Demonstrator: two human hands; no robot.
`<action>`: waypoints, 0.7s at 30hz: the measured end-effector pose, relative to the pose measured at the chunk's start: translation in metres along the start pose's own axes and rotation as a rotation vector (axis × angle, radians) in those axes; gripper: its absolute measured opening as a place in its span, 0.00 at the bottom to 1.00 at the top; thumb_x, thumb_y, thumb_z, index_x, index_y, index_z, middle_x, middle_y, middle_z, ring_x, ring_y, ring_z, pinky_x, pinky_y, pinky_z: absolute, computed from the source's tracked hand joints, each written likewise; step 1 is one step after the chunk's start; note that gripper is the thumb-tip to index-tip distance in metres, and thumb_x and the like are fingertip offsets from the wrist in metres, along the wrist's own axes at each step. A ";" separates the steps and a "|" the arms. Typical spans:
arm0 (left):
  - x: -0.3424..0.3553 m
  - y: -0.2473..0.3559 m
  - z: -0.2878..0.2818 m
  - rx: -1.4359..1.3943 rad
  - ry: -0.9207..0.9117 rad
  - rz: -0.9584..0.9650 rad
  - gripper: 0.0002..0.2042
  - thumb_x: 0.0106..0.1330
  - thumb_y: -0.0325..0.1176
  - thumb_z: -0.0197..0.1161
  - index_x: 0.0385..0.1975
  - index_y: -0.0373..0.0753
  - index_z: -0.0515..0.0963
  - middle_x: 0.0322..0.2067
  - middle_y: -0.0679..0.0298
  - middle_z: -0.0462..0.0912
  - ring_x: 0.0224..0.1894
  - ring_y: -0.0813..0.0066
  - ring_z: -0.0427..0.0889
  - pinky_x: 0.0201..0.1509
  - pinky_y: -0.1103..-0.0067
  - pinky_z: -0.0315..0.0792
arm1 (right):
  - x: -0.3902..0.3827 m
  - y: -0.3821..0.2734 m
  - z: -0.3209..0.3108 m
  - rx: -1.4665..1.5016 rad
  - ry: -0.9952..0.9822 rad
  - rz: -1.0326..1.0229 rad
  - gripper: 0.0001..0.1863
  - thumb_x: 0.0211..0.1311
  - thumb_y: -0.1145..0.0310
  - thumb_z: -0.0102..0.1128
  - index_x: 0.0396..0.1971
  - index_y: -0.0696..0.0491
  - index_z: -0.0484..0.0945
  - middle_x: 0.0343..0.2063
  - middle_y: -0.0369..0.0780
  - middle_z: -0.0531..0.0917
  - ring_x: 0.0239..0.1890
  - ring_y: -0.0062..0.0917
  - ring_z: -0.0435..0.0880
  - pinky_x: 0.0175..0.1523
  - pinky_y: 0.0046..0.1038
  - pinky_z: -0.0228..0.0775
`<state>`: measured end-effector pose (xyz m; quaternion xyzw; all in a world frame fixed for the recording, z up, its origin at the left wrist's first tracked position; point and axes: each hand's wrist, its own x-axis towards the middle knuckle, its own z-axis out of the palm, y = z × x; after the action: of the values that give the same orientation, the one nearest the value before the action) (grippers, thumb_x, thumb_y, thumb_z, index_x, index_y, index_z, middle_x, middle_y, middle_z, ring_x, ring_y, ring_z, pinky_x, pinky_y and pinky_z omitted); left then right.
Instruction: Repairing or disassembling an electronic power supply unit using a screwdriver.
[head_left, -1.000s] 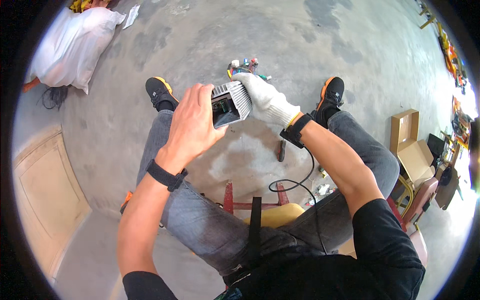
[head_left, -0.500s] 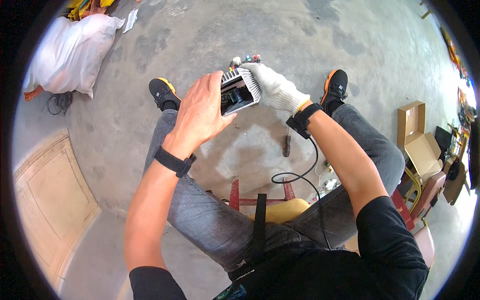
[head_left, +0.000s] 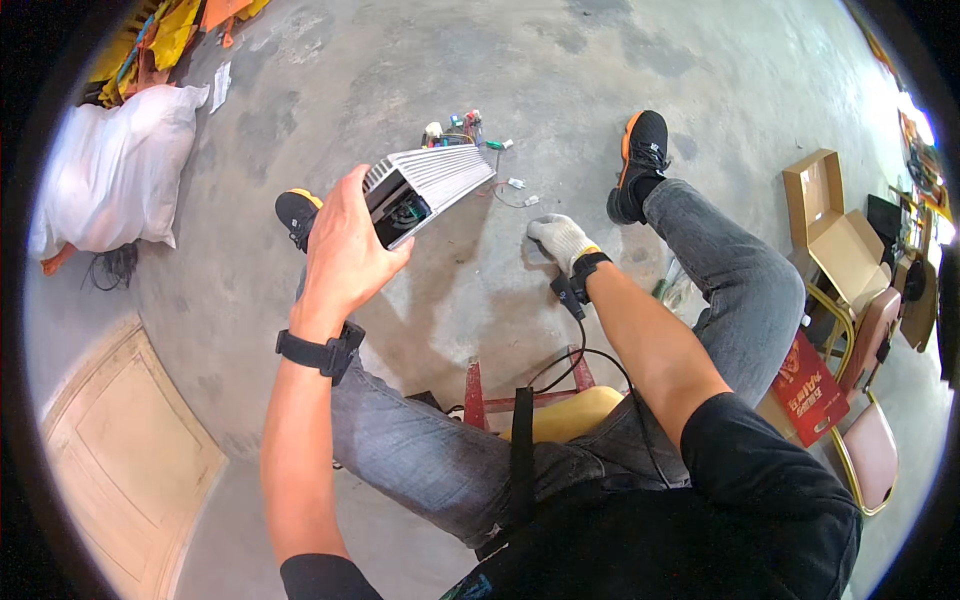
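Nearest us: black cable [head_left: 583,335] trails from right wrist strap [head_left: 589,268]; best kept off hands. Left hand [head_left: 345,245] grasps finned metal housing [head_left: 455,172], raised before us, open end near palm; we grip walls firmly, fingers clear of electronics [head_left: 405,213] inside. Right gloved hand [head_left: 562,240] apart from housing, fingers curled; cannot tell if holding anything. Beyond: connector wires [head_left: 466,128] might snag. Farther: cardboard box [head_left: 830,225] right, white sack [head_left: 125,165] left.

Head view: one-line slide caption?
Left hand holds a silver ribbed housing; gloved right hand apart from it; colourful wires beyond.
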<state>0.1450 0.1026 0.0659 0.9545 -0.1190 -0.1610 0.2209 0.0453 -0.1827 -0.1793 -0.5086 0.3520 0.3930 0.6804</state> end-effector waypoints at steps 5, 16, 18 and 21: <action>0.004 0.001 -0.003 0.012 -0.040 -0.001 0.43 0.47 0.32 0.79 0.65 0.32 0.63 0.57 0.44 0.75 0.61 0.45 0.75 0.66 0.62 0.69 | 0.017 0.013 0.009 -0.093 -0.005 -0.021 0.19 0.65 0.60 0.53 0.46 0.59 0.82 0.40 0.47 0.87 0.39 0.34 0.86 0.43 0.36 0.79; -0.004 -0.004 0.009 -0.021 -0.028 0.071 0.37 0.44 0.29 0.78 0.58 0.32 0.68 0.51 0.47 0.77 0.55 0.44 0.76 0.61 0.61 0.71 | 0.109 0.024 -0.002 -1.228 0.290 -0.486 0.20 0.69 0.68 0.55 0.57 0.58 0.66 0.44 0.56 0.84 0.48 0.51 0.86 0.54 0.45 0.80; -0.025 -0.017 -0.004 0.024 0.014 0.047 0.38 0.43 0.29 0.78 0.57 0.32 0.67 0.48 0.46 0.77 0.50 0.43 0.77 0.57 0.59 0.72 | 0.084 -0.024 0.062 -1.054 0.139 -0.284 0.22 0.68 0.74 0.54 0.60 0.55 0.62 0.49 0.62 0.81 0.51 0.58 0.82 0.57 0.49 0.76; -0.006 -0.003 0.010 -0.082 0.058 0.126 0.40 0.42 0.29 0.78 0.59 0.32 0.67 0.49 0.46 0.77 0.51 0.43 0.77 0.57 0.60 0.72 | 0.133 -0.041 0.007 0.163 0.155 -0.046 0.25 0.73 0.55 0.48 0.56 0.61 0.73 0.52 0.50 0.82 0.55 0.44 0.81 0.59 0.47 0.75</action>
<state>0.1364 0.1037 0.0577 0.9395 -0.1655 -0.1238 0.2730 0.1414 -0.1596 -0.2772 -0.4883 0.4227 0.3069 0.6991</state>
